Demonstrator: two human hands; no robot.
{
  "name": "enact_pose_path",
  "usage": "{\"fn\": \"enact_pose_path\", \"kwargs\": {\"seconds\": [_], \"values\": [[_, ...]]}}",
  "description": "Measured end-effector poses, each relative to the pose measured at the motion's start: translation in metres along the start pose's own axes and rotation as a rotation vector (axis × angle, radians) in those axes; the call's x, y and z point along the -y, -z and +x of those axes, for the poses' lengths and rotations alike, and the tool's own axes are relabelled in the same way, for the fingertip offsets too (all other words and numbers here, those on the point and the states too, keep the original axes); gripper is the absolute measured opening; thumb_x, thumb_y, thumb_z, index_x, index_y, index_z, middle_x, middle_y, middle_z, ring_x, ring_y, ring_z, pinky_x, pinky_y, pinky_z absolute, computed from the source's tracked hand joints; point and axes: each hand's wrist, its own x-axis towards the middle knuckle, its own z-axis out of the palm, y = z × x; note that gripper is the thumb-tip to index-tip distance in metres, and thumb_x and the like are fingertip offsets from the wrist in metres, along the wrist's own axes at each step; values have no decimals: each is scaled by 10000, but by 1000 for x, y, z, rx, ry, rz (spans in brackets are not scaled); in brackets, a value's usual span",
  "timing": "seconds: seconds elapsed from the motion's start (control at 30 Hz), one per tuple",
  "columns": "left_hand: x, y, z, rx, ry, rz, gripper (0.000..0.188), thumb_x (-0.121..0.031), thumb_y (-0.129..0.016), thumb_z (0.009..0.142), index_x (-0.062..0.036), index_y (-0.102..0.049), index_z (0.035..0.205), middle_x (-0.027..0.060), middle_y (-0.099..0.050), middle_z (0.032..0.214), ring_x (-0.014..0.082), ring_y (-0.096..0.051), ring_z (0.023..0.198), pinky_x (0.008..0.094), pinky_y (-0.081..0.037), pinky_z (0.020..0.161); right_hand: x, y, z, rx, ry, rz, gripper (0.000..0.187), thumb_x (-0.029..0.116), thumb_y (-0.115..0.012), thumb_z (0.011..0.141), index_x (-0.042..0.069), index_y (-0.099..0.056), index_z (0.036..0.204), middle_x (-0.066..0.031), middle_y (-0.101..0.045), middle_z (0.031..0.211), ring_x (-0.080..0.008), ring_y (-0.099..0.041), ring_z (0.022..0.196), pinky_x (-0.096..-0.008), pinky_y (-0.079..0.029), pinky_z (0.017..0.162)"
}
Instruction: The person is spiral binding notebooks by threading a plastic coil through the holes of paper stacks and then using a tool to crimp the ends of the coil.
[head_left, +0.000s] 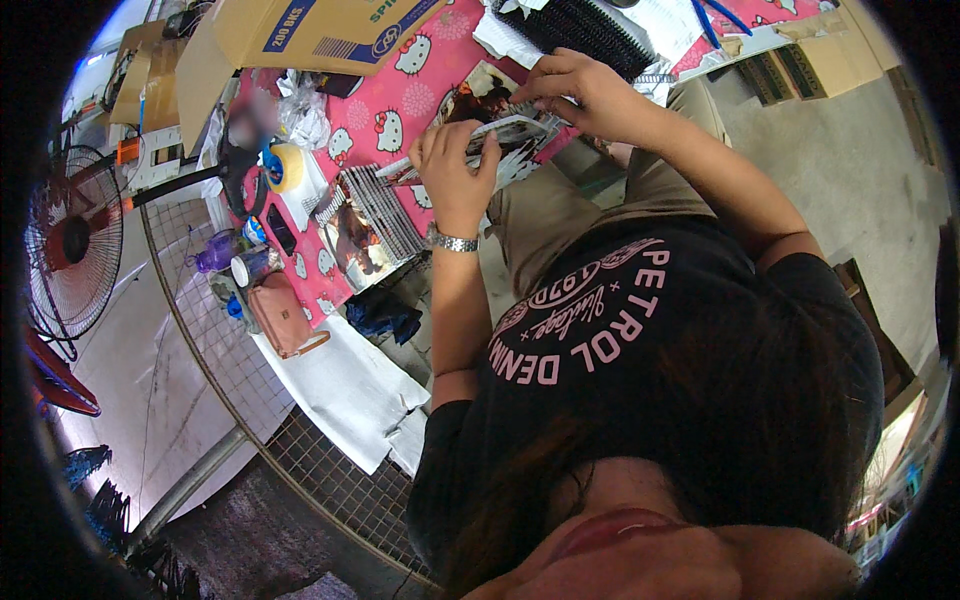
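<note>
My left hand, with a metal watch at the wrist, grips the edge of a notebook with a picture cover, tilted above the pink table cover. Its thumb and fingers close around the pages. My right hand pinches at the notebook's far right edge; what lies between its fingertips is too small to make out. Another dark picture cover lies just beyond the notebook. To the left of my left hand is a stack of spiral-bound notebooks. Black binding coils lie beyond my right hand.
A cardboard box stands at the far left of the pink patterned table cover. Nearby are a tape roll, a phone and a pink pouch. A fan stands left; blue-handled pliers lie far right.
</note>
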Motion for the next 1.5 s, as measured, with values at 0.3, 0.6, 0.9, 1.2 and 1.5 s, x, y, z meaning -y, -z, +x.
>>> {"fn": "enact_pose_path", "kwargs": {"seconds": [0.3,0.6,0.9,1.2,1.5], "values": [[5,-3,2,0,-20,2,178,-201,-688,779,-86,-646,909,73,-640,864,245,-575,888,376,-348,889,2,3,-5,135,-161,191,219,48,-607,804,77,-658,1015,-114,-610,978,-345,-586,948,-417,-481,791],[-16,-9,-8,-45,206,235,234,-147,-653,755,-87,-603,976,99,-600,1061,339,-441,1149,488,-282,1010,6,7,5,163,-154,99,227,170,-580,890,77,-604,1096,-147,-611,927,-367,-605,890,-443,-484,757],[-7,-11,-10,-41,243,35,288,-216,-717,739,-46,-556,907,146,-565,1005,350,-437,1098,512,-298,974,14,19,26,330,-247,151,238,205,-533,935,71,-593,1122,-190,-640,934,-360,-612,901,-409,-486,780],[-4,-6,-13,-25,82,-58,429,-251,-821,652,-111,-668,1028,89,-550,949,303,-465,1035,429,-351,930,-181,60,-4,-105,-691,-580,440,377,-753,687,22,-627,914,-216,-637,787,-379,-629,792,-460,-500,739],[-1,1,-18,17,59,-52,354,-235,-842,595,-90,-655,858,84,-543,937,318,-466,1061,429,-367,905,-14,6,40,550,-113,556,432,195,-657,687,23,-662,1084,-130,-593,1141,-228,-555,1047,-332,-427,929]]}}
